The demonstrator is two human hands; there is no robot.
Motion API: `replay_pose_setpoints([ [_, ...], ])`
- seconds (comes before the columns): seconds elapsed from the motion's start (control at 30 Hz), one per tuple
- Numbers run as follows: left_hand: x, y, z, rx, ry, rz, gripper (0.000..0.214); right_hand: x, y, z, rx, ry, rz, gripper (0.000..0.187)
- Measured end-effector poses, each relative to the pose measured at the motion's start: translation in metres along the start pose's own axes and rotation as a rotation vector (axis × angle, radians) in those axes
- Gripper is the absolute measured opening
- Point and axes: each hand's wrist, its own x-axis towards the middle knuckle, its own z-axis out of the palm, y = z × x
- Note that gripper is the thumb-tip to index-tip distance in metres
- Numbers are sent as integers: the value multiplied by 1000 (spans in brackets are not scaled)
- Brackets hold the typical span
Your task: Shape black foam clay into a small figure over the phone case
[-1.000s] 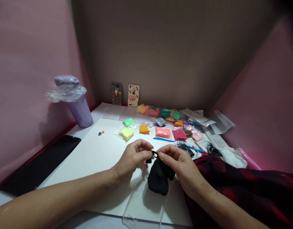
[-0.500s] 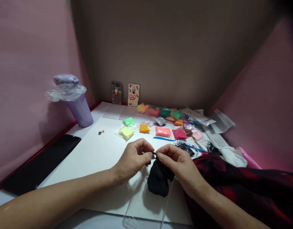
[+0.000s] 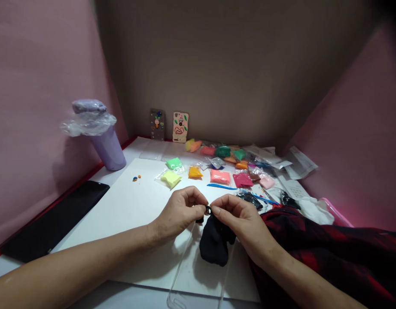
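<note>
My left hand (image 3: 181,212) pinches one end of a small black loop between thumb and index finger. On its other side, my right hand (image 3: 236,214) pinches the same piece, its fingertips nearly meeting the left ones. Below the fingers hangs a larger soft, matte black lump (image 3: 214,244), which looks like modelling clay. Part of it is hidden behind the right hand. Beneath it lies a clear phone case (image 3: 180,274), its camera cut-out toward me, on a white board (image 3: 136,257).
Colourful clay packets (image 3: 220,177) lie across the back of the board, with a blue modelling knife (image 3: 222,186) before them. Two decorated phone cases (image 3: 180,127) lean on the wall. A purple tumbler (image 3: 108,146) and a dark flat device (image 3: 56,221) are at left, plaid cloth (image 3: 314,244) at right.
Both hands keep their pinch in almost the same place. Any shift in the black strand is too slight to make out clearly.
</note>
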Motion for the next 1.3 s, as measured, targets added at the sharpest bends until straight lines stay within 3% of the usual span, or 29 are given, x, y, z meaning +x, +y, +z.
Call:
replay_pose_setpoints([
  [0.53,-1,3,2,-30,7,-41,13,-1,2,-1,13,-36,5,23],
  [0.83,2,-4,-1,-147,-37,-57,2,0,1,-1,41,-31,8,24],
  [0.97,3,-5,-1,-167,-13,-44,10,1,1,-2,29,-8,-17,23],
  [1.3,2,-8,0,-203,-50,-211,11,1,3,-4,39,6,-40,25],
])
